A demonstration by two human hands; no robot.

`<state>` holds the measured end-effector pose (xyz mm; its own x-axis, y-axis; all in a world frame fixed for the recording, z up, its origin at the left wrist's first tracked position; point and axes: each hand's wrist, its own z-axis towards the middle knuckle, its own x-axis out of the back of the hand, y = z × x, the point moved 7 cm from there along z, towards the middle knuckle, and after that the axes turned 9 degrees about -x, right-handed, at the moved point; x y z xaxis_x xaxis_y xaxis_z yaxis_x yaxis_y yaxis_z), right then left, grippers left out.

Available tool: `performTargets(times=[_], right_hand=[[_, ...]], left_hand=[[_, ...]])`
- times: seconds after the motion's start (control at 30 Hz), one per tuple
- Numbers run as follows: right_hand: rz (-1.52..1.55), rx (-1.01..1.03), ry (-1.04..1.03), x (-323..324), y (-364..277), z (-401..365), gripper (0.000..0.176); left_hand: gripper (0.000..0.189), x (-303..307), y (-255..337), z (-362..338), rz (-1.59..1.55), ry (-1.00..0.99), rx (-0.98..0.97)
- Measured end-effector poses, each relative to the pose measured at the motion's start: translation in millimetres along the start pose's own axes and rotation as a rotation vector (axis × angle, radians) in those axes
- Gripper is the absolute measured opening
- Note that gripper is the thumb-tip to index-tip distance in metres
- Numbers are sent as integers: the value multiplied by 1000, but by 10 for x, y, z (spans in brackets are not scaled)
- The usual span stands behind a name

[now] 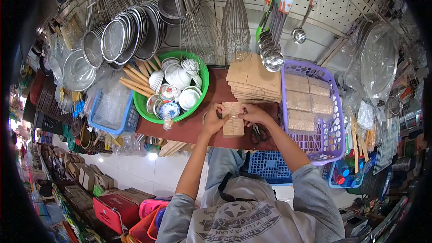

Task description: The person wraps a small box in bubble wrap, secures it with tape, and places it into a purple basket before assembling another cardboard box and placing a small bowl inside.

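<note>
A small brown cardboard packet (233,128) lies upright on the red-brown table (216,85), right in front of my body. My left hand (214,119) grips its left edge with curled fingers. From the other side, my right hand (253,113) has its fingers closed on the packet's upper right part. A small pale strip, too small to make out, shows between my fingertips. Scissors with dark handles (259,134) lie just below my right hand. Behind the packet is a stack of flat cardboard pieces (254,78).
At left, a green basin (204,85) holds bowls, spoons and wooden handles, beside a blue basket (112,128). A purple basket (335,148) with bubble-wrapped packets stands at right. Whisks (236,22), strainers (118,40) and ladles (272,58) hang low over the table.
</note>
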<state>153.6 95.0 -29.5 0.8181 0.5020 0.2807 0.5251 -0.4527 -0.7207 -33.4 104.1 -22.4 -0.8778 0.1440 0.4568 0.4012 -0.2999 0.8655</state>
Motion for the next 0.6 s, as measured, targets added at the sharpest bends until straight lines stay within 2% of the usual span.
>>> performTargets(times=[0.07, 0.3, 0.5, 0.6], right_hand=[[-12, -17, -1, 0, -20, -24, 37], [-47, 8, 32, 3, -7, 5, 36], [-118, 6, 62, -18, -66, -35, 35], [-115, 16, 55, -28, -40, 5, 34]], left_hand=[[39, -27, -179, 28, -45, -23, -12], [38, 5, 78, 4, 102, -6, -46], [42, 35, 11, 34, 48, -33, -64], [39, 28, -18, 27, -7, -67, 61]])
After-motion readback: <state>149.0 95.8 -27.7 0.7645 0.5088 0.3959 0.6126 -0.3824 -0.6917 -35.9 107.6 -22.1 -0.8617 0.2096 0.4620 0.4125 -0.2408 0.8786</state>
